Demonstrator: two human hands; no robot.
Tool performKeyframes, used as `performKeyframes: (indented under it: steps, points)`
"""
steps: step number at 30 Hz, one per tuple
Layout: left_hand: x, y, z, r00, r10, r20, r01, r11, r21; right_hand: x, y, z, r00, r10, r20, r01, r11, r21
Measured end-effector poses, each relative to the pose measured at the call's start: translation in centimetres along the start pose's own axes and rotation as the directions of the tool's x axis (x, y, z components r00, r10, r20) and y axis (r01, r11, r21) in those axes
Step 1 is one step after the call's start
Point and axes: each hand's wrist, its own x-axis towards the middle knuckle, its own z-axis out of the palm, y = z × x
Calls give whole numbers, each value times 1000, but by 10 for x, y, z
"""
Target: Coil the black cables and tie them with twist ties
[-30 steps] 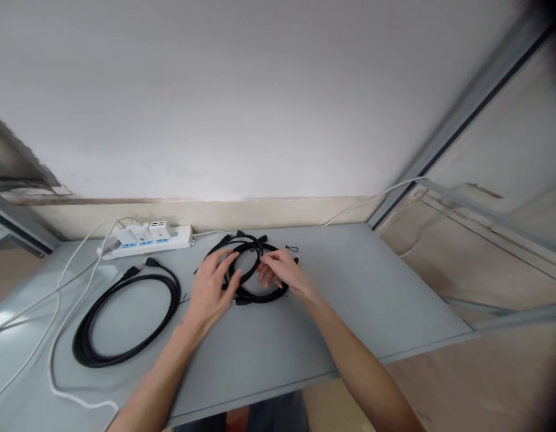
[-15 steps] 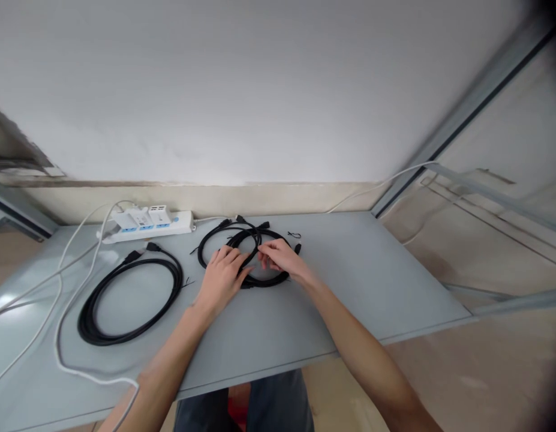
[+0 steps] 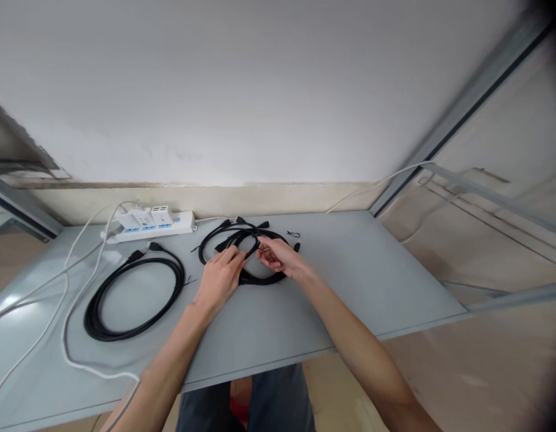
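Observation:
Two coiled black cables overlap in front of me, both with dark plug ends. My left hand is closed on the left black cable coil, thumb and fingers pinching its near right side. At that coil's right side, my right hand is closed in a pinch against the cable; whatever is between its fingertips is too small to make out. The other black cable coil lies under and around my right hand, partly hidden by it. A small loose black twist tie rests just beyond.
A third black cable coil lies at left. Behind it stands a white power strip with adapters plugged in. White cords trail over the grey table and by my left forearm. A wall and metal frame posts border the table.
My left thumb and fingers have closed together on the cable. My right fingertips have shifted slightly up along the coil. The camera view has moved a little.

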Motion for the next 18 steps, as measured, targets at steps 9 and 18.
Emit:
performKeyframes:
  steps: [9,18]
  points:
    - [-1,2,-1,996,-85,-35,82,992,-94,-2,-1,2,988,4,157,-28,988,153]
    - [3,-5,-13,997,-3,-76,16,985,173,-7,-10,8,959,-259,115,281,917,-283]
